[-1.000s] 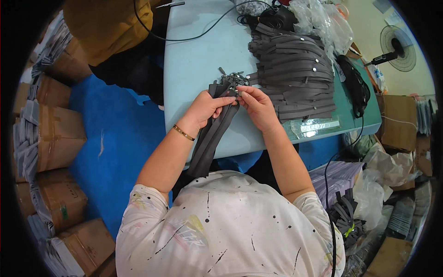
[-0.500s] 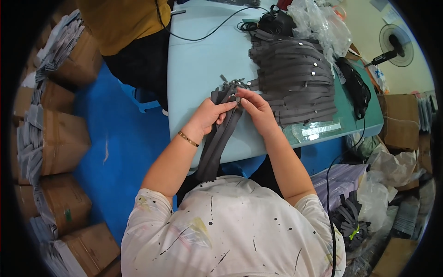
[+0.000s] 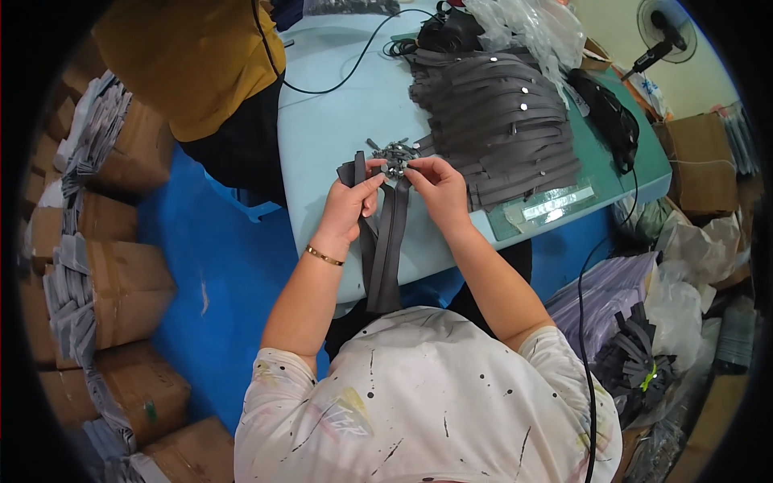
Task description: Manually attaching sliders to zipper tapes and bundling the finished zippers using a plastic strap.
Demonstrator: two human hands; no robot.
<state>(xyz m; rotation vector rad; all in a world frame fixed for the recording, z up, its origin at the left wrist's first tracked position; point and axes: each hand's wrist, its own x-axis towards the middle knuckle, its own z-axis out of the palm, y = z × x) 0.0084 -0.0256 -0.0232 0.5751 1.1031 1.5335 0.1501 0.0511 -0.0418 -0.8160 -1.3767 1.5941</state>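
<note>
Lengthwise toward the white shirt [image 3: 435, 394], the held dark-grey strips [image 3: 389, 249].

Both forearms [image 3: 301, 299] angle inward, fingers [image 3: 422, 171] bent.

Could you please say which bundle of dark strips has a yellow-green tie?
The bundle at lower right, off the table, has that tie; the tabletop pile and the strips in the left hand show none.

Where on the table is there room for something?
Bare spots: between the black cable, metal pieces and strip pile; also between the held strips and right forearm. Farther right is crowded: that pile, clear plastic.
</note>
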